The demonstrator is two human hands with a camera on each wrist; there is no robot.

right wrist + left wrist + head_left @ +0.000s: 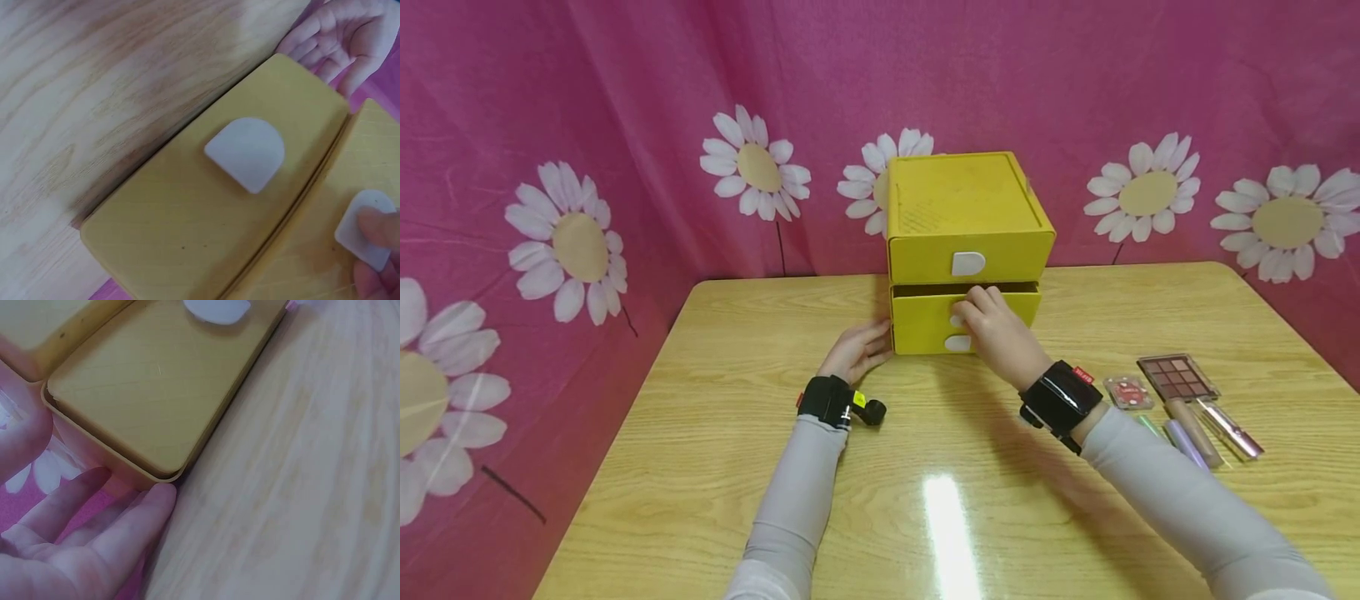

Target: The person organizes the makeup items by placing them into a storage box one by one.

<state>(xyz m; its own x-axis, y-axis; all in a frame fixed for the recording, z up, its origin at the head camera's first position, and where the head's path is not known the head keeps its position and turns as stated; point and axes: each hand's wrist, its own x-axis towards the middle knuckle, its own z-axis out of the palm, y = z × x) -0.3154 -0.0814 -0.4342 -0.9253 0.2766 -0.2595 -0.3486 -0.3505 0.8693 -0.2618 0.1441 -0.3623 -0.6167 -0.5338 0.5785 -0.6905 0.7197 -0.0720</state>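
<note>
A yellow drawer box (962, 196) with white tabs on its stacked drawers stands at the back of the table. Its middle drawer (925, 310) is pulled out a little, leaving a dark gap under the top drawer (921, 260). My right hand (1000, 337) pinches the middle drawer's white handle (351, 234), with the thumb on its face in the right wrist view. At the box's lower left side, my left hand (856, 350) rests with extended fingers touching the wall. The bottom drawer (144, 394) is closed, its white handle (247, 153) untouched.
Right of my right forearm lie an eyeshadow palette (1178, 377), a small clear compact (1128, 392), and several makeup tubes, among them a purple one (1185, 443) and a shiny pink one (1231, 429). A pink flowered curtain (820, 67) hangs behind the wooden table (700, 467).
</note>
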